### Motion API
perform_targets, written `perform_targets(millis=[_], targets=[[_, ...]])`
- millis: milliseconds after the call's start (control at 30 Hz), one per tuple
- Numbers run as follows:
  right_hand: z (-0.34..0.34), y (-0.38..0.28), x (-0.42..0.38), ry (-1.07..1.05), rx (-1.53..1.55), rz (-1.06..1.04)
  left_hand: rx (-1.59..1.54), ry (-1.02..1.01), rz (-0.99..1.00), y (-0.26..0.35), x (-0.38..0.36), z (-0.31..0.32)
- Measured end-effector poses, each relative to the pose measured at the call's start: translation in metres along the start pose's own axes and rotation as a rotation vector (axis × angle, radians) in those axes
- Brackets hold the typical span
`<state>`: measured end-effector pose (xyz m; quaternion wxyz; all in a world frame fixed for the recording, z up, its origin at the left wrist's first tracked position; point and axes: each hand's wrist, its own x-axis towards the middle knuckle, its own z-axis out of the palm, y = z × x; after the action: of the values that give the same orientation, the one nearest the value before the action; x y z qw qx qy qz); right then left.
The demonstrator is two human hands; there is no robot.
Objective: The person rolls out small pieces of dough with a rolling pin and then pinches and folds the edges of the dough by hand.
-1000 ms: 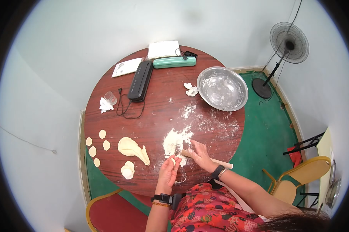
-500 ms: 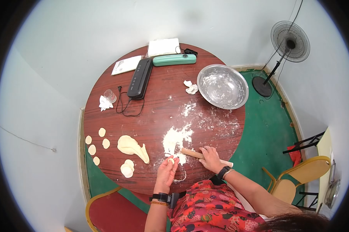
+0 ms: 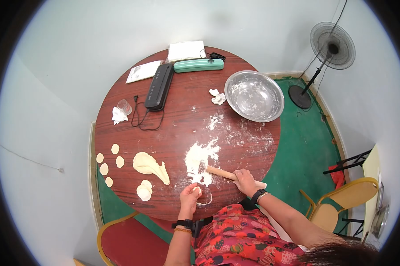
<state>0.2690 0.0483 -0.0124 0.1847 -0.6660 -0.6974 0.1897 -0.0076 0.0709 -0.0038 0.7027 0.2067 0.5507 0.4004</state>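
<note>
My left hand pinches a small piece of dough near the table's front edge. My right hand is closed around a wooden rolling pin, whose far end rests at a patch of white flour. Left of my hands lies a long lump of dough with a tapered tail. In front of it is a small stack of dough rounds. Several flat dough rounds are spread along the table's left edge.
On the round table stand a large metal bowl, a black sealing machine with a cord, a green device, a clear cup and crumpled tissues. Chairs and a standing fan are around it.
My left hand has turned slightly, and the dough piece in it shows more. My right hand has shifted a little to the right on the rolling pin. The view has tilted slightly.
</note>
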Motion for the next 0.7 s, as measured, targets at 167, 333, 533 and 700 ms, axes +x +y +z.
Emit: perform_targets(millis=[167,333,533,700], targets=[[0.002,0.004,0.001,-0.014,0.01,-0.003,0.544,0.05,0.22,-0.022,0.029,0.013],[-0.002,0.004,0.002,-0.028,0.026,0.002,0.9,0.145,0.646,-0.032,0.052,0.042],[-0.004,0.004,0.003,-0.038,0.012,0.011,0.939,0.205,0.607,-0.035,0.051,0.034],[-0.001,0.006,0.003,-0.055,0.026,-0.022,0.616,0.202,0.373,-0.037,0.041,0.004]])
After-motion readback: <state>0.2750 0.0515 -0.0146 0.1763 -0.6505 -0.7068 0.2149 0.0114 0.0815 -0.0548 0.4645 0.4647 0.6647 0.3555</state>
